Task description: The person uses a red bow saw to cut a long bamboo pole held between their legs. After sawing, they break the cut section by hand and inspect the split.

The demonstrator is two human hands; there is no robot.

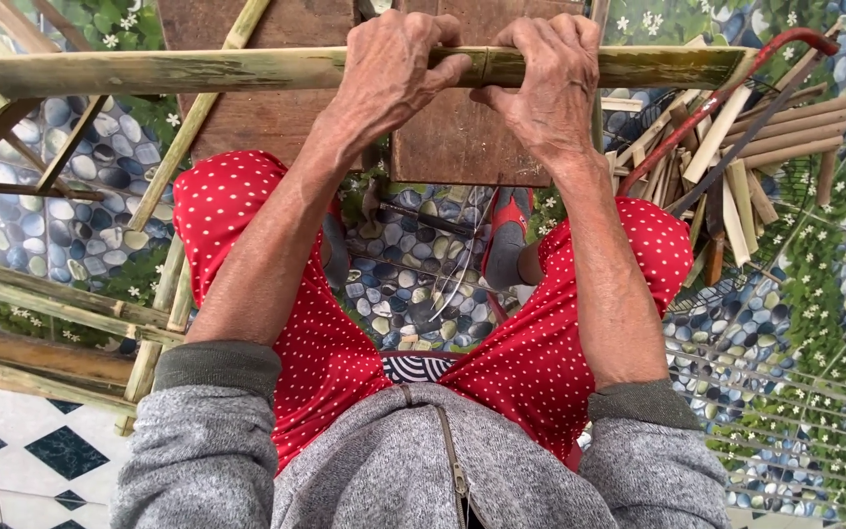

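Underfoot, a pebble-and-flower patterned floor mat spreads wide. Across a brown wooden board lies a long, rough green bamboo strip; left hand and right hand grip it, fingers closed, side by side.

Pebble-patterned floor mat, bamboo offcuts, wooden board, bamboo slats

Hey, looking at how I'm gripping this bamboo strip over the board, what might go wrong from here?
1. Both hands, left and right, clamp bare on the bamboo strip; its split edges may give splinters or cuts.
2. The strip overhangs the board far to both sides, so it may tip or twist.
3. The saw and offcuts lie close beside your right arm.
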